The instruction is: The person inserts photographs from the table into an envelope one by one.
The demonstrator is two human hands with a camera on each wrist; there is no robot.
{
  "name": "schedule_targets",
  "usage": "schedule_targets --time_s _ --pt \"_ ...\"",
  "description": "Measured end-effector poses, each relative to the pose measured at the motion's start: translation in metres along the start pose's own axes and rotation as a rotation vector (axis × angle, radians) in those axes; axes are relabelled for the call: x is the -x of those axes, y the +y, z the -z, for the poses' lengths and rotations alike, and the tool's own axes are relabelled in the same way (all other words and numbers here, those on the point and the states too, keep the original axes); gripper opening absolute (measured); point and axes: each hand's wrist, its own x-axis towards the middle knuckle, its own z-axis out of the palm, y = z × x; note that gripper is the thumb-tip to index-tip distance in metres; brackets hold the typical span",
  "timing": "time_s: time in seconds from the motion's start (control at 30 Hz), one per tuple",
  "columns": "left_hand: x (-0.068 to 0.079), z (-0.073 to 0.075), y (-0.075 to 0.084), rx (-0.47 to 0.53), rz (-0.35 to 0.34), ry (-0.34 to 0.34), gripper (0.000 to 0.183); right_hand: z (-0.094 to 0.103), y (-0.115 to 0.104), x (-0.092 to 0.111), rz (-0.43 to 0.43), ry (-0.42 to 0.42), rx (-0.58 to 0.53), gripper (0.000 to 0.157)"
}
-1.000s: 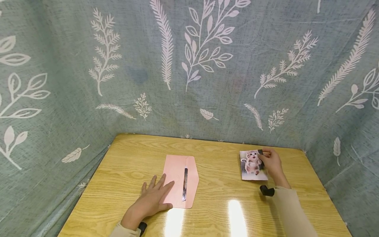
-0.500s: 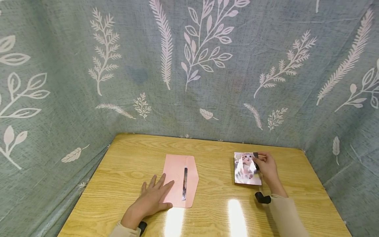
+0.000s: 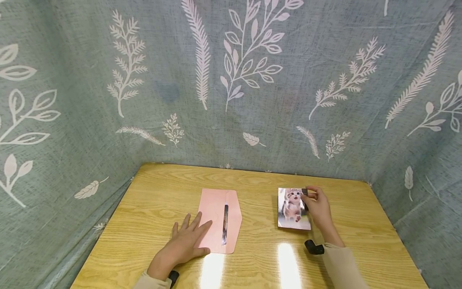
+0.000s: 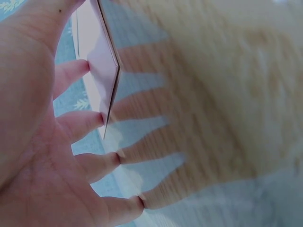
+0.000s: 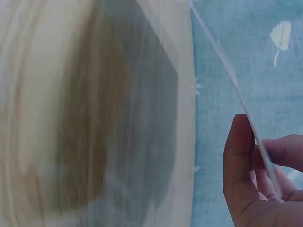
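In the head view a pink envelope (image 3: 211, 212) lies on the table, its pointed flap spread to the right. A dark, glossy strip (image 3: 225, 224) shows at the envelope's opening. My left hand (image 3: 184, 247) rests with spread, straight fingers on the envelope's lower left; the left wrist view shows fingertips touching the envelope (image 4: 102, 66) and the tabletop. Above the table on the right, my right hand (image 3: 319, 208) pinches a kitten photo (image 3: 293, 210) by its right edge. Seen edge-on in the right wrist view, the photo (image 5: 236, 90) sits between thumb and fingers.
The wooden table (image 3: 260, 192) reaches back to a grey-green curtain (image 3: 231, 132) with white leaf prints. Bright light reflections lie on the tabletop near its front. A black wrist mount (image 3: 314, 247) juts out beside the right sleeve.
My right hand has carried the kitten photo leftward and slightly nearer to me, toward the envelope. The left hand and the envelope have stayed in place.
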Motion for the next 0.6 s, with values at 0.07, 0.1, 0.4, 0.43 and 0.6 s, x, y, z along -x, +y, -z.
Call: schedule_targets --time_s 0.07,0.1,0.4,0.43,0.6 --pt "0.000 0.000 0.000 0.000 -0.001 0.003 0.082 -0.003 -0.002 0.002 0.009 0.009 0.013 0.039" --pt "0.000 0.000 0.000 -0.001 -0.002 0.005 0.082 -0.005 -0.004 0.003 0.011 0.012 0.015 0.038" --pt "0.000 0.000 0.000 -0.005 0.005 0.001 0.082 -0.017 -0.010 0.012 0.030 -0.013 0.009 0.039" --pt "0.000 0.001 0.000 -0.004 0.006 0.000 0.082 -0.018 -0.011 0.013 0.029 -0.017 0.009 0.039" --pt "0.000 0.000 0.000 -0.005 0.009 -0.001 0.082 -0.026 -0.012 0.016 0.038 -0.025 0.024 0.037"
